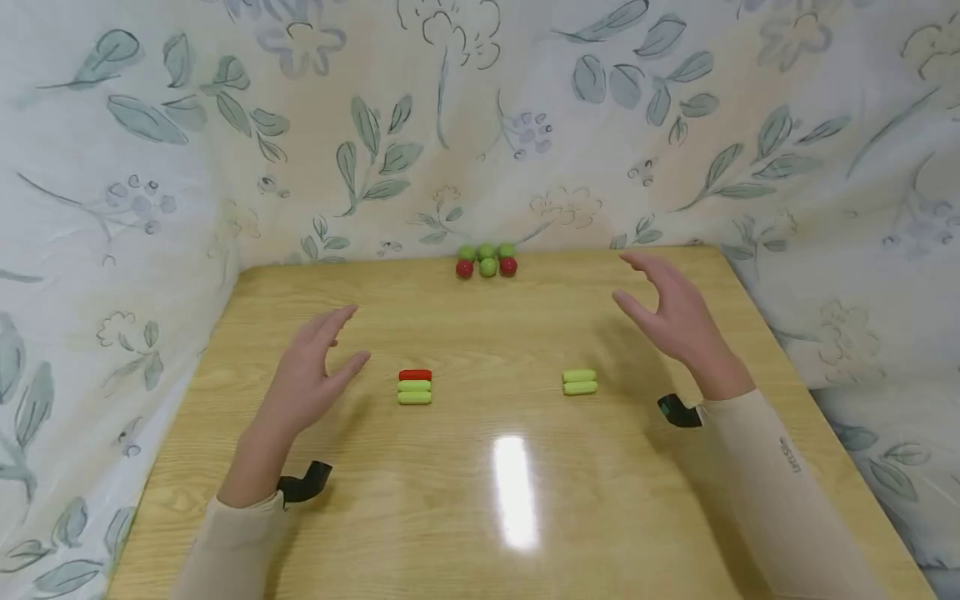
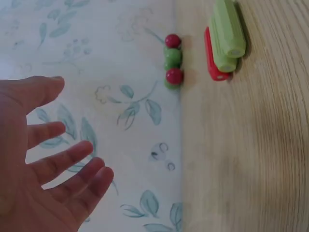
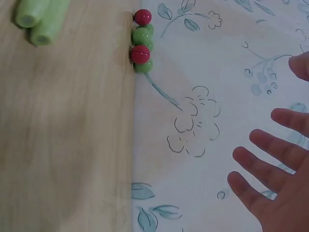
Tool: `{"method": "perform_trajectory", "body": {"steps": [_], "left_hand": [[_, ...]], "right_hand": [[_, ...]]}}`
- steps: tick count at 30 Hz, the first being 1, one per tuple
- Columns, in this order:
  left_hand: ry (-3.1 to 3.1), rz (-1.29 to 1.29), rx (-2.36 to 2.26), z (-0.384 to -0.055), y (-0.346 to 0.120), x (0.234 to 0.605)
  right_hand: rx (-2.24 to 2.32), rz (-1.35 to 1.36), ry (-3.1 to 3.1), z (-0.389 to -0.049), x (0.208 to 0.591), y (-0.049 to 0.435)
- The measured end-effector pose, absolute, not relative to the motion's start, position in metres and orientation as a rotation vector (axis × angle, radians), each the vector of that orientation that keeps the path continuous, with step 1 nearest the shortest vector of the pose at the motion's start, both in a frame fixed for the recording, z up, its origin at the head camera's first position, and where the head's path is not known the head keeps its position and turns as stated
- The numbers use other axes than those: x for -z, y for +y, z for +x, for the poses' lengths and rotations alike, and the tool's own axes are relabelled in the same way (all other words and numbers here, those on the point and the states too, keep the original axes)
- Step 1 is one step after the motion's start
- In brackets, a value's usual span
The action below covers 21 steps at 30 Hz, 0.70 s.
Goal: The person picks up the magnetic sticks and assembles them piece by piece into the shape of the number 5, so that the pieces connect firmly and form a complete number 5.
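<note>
My left hand (image 1: pixel 303 375) hangs over the left part of the table with its fingers spread, holding nothing. Just right of it lie a red stick (image 1: pixel 416 375) and two light green sticks (image 1: pixel 415 392), side by side in a stack-like row. Over the right side my right hand (image 1: pixel 678 321) is likewise spread and holds nothing. To its lower left lies a pair of light green sticks (image 1: pixel 580 382), one behind the other. Both wrist views show relaxed, parted fingers, with the left hand (image 2: pixel 58 164) and the right hand (image 3: pixel 280 169) away from the sticks.
At the table's back edge sits a cluster of small balls, several green (image 1: pixel 488 267) and two red (image 1: pixel 508 266). A floral cloth (image 1: pixel 480 150) hangs behind the wooden table (image 1: pixel 450 500) and along both sides. Black wrist pieces (image 1: pixel 304 483) stick out at both cuffs.
</note>
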State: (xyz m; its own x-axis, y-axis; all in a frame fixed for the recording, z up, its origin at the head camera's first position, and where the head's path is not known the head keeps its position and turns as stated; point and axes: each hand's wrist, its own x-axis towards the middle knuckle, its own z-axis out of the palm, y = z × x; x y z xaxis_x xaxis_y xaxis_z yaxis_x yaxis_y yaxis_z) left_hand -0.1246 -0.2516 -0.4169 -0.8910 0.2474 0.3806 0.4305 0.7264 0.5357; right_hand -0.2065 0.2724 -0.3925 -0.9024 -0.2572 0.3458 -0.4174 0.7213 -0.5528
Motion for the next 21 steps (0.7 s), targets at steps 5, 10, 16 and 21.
{"method": "perform_trajectory", "body": {"steps": [5,10,16,21], "left_hand": [[-2.692,-0.596,1.047,-0.137,-0.246,0.424],[-2.756,-0.65,1.136,-0.147,-0.245,0.427],[-2.903,-0.687,1.261,-0.149,-0.24,0.437],[-2.961,-0.718,1.294,-0.151,-0.238,0.445]], "right_hand": [[-0.982,0.575,-2.73,-0.233,0.385,0.262],[-1.02,0.603,-2.776,-0.259,0.379,0.25],[-1.028,0.616,-2.845,-0.274,0.384,0.239],[-1.061,0.665,-2.874,-0.286,0.392,0.225]]}}
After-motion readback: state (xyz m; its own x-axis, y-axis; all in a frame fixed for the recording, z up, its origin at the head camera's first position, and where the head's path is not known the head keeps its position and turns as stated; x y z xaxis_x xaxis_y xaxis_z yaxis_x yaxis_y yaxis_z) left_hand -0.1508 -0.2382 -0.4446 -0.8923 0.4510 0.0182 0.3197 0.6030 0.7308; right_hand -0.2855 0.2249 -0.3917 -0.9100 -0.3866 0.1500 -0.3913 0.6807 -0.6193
